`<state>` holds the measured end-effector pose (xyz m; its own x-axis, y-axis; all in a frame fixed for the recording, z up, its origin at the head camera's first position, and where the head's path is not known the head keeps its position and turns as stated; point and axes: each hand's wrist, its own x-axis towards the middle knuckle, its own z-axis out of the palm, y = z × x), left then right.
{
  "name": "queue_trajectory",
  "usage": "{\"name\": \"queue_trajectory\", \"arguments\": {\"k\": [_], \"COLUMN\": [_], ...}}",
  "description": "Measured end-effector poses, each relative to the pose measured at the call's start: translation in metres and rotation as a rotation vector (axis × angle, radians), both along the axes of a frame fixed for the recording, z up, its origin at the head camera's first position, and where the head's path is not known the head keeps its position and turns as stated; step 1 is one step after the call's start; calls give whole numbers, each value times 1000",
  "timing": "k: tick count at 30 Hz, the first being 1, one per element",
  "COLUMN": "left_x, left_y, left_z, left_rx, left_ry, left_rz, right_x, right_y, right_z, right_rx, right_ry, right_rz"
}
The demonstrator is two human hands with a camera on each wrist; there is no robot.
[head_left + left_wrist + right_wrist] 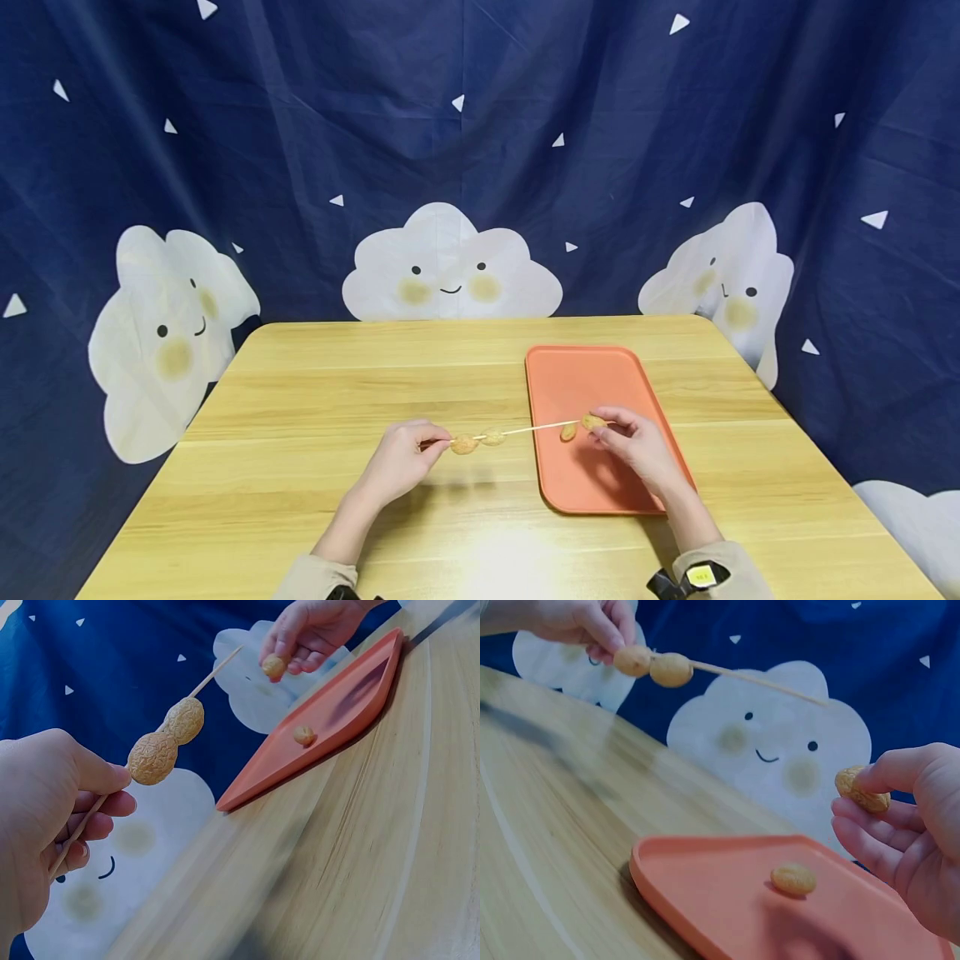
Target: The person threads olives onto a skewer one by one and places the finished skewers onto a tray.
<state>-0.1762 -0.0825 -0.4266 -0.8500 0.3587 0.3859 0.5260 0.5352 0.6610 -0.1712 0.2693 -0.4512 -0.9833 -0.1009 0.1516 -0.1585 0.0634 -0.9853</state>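
Observation:
My left hand point(405, 457) pinches a thin wooden skewer point(540, 427) near its lower part, with the tail end running back under the palm. Two wrinkled golden-brown puffs point(154, 758), like fried tofu puffs, are threaded side by side close to my thumb. The far stretch of the skewer is bare up to its tip. Between thumb and fingers, my right hand point(922, 817) holds another puff point(862, 791) above the tray. In the right wrist view the tip stands apart from that puff. One more puff point(793, 879) lies on the tray.
The orange tray point(592, 375) sits right of centre on the wood-grain table point(337, 375). Behind the table hangs a dark blue curtain point(390, 125) with white clouds and triangles.

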Motion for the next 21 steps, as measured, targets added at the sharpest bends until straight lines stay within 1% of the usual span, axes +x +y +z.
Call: {"name": "queue_trajectory", "arguments": {"k": [4, 7, 12, 15, 21], "left_x": [0, 0, 1, 1, 2], "left_y": [-1, -1, -1, -1, -1], "left_z": [0, 0, 1, 1, 2], "left_rx": [-6, -12, -6, -4, -4], "left_ry": [-17, -17, 6, 15, 8], "left_rz": [11, 16, 6, 0, 6], "right_x": [2, 3, 6, 7, 8], "right_y": [-2, -4, -9, -10, -13], "right_z": [6, 9, 15, 17, 19], "right_rx": [-66, -68, -28, -28, -114], "right_ry": [24, 45, 61, 66, 50], "right_rz": [32, 37, 30, 43, 95]}}
